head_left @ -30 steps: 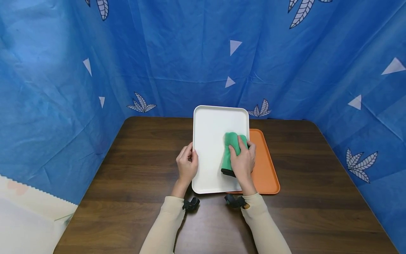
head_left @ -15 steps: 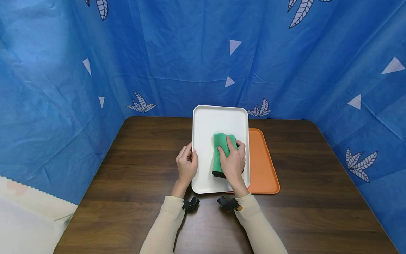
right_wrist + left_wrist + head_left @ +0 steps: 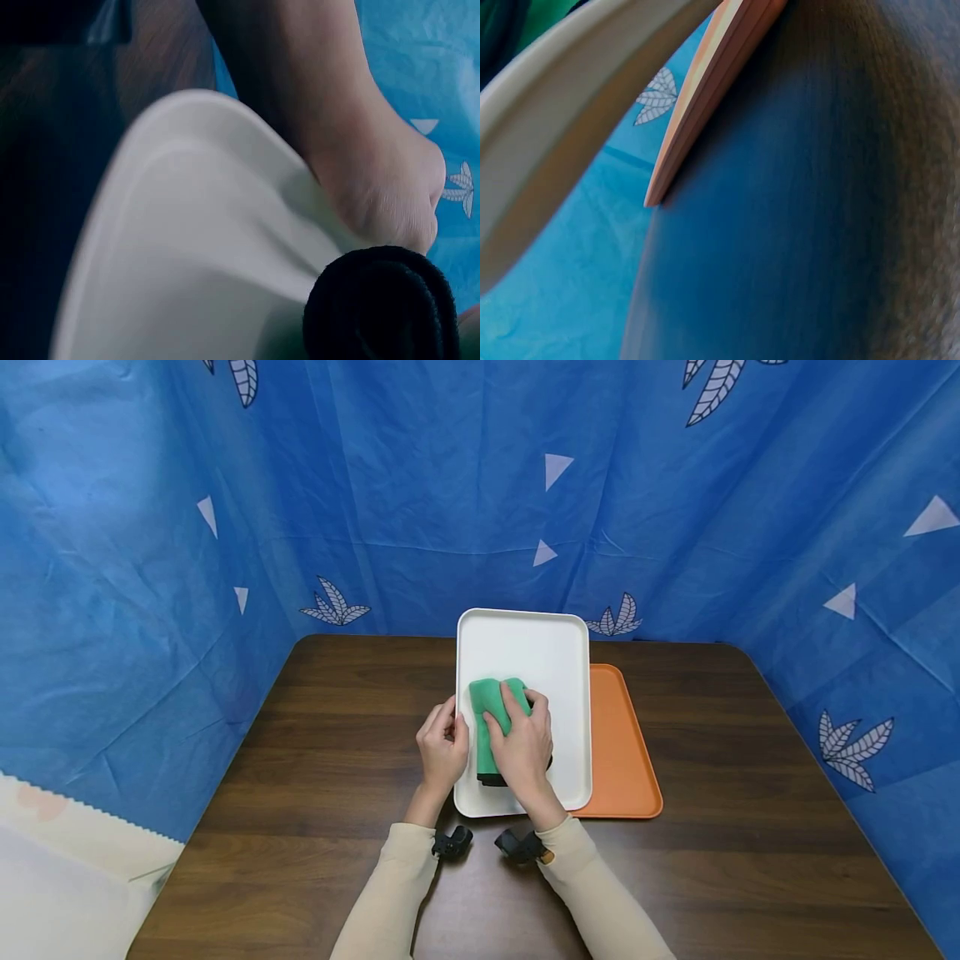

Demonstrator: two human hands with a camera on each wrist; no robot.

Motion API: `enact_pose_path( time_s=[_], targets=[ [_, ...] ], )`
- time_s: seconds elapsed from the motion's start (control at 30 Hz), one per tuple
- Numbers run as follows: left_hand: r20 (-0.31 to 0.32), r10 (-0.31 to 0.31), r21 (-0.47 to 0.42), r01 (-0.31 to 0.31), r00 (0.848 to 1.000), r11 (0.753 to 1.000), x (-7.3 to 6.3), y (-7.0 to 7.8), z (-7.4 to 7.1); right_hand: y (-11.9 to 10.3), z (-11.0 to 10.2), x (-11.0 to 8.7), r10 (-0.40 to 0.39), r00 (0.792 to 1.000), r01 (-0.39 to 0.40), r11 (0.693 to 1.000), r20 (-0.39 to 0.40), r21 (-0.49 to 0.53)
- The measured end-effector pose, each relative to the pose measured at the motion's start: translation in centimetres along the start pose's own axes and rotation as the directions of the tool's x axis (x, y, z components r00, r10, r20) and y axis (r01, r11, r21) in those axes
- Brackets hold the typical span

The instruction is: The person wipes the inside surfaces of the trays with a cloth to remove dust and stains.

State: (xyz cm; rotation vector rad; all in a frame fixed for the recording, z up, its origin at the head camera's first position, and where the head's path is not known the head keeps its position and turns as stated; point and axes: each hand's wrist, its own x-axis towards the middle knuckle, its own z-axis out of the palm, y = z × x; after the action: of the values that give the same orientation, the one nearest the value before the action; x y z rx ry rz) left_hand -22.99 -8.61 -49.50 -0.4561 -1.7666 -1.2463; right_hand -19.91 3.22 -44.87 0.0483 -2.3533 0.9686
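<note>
A white rectangular tray point(image 3: 551, 652) is held up over the table, its left rim gripped by my left hand point(image 3: 442, 752). My right hand point(image 3: 522, 747) holds a folded green cloth point(image 3: 487, 752) with a dark edge against the tray's inner face, close to the left rim. In the right wrist view the cloth's dark rolled end point(image 3: 382, 300) shows beside the left hand point(image 3: 382, 180) on the white rim. The left wrist view has the tray's underside point(image 3: 562, 127) in front, with no hand visible.
An orange tray point(image 3: 618, 752) lies on the dark wooden table point(image 3: 750, 827), partly covered by the white one. Blue curtains point(image 3: 420, 485) with white leaf prints stand behind and at both sides. A whitish cloth point(image 3: 60, 860) hangs at the lower left.
My right hand has slid the green cloth leftward over the white tray, from near its right rim to near its left. The left hand and both trays stay in place.
</note>
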Motion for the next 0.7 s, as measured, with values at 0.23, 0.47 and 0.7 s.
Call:
enact_pose_path(
  time_s=[0.23, 0.47, 0.7],
  targets=[
    [0.007, 0.014, -0.008, -0.014, 1.0, 1.0, -0.01, -0.12, -0.15, -0.99, 0.52, -0.47, -0.071, 0.998, 0.071, 0.997, -0.002, -0.015],
    [0.005, 0.019, -0.004, -0.019, 1.0, 1.0, 0.01, -0.17, -0.1, -0.96, 0.5, -0.58, -0.089, 0.996, 0.089, 0.996, 0.005, -0.02],
    [0.003, 0.016, -0.004, -0.016, 1.0, 1.0, 0.04, -0.21, -0.11, -0.3, 0.15, -0.52, -0.098, 0.995, 0.099, 0.995, 0.019, -0.025]
  ],
)
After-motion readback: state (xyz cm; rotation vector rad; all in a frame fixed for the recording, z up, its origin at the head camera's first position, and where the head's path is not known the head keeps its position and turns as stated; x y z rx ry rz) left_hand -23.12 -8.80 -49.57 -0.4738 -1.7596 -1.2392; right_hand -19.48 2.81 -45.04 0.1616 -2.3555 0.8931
